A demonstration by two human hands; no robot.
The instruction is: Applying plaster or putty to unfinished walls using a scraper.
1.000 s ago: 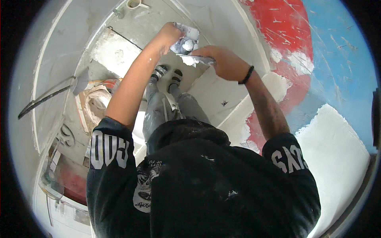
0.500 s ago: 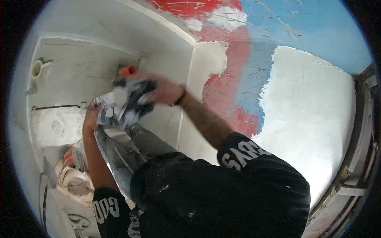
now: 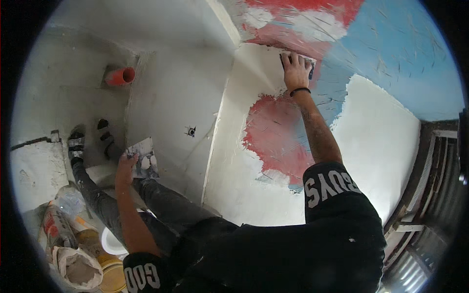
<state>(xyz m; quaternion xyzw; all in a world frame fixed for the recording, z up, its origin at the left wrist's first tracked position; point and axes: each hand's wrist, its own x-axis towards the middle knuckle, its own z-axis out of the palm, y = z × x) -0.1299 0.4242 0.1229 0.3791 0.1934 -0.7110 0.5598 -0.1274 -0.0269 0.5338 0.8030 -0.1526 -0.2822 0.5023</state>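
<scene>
My right hand presses a flat plastering trowel against the wall, high up where white plaster meets red and blue paint. Its fingers lie over the trowel's back, and the handle is hidden under the palm. Below the trowel, a scored reddish patch of wall is ringed by smooth white plaster. Down at the left, my left hand grips a flat rectangular plate by its edge. White and grey plaster smears cover the plate's face.
An orange pipe end sticks up at the far left, and a small socket hole opens in the grey wall. By my legs stand an open sack, a yellow-lidded bucket and a white bucket. A dark frame edges the right.
My right hand has left the plate and gone right and up to the wall with the trowel. My left hand holds the plate lower now, and the view has shifted.
</scene>
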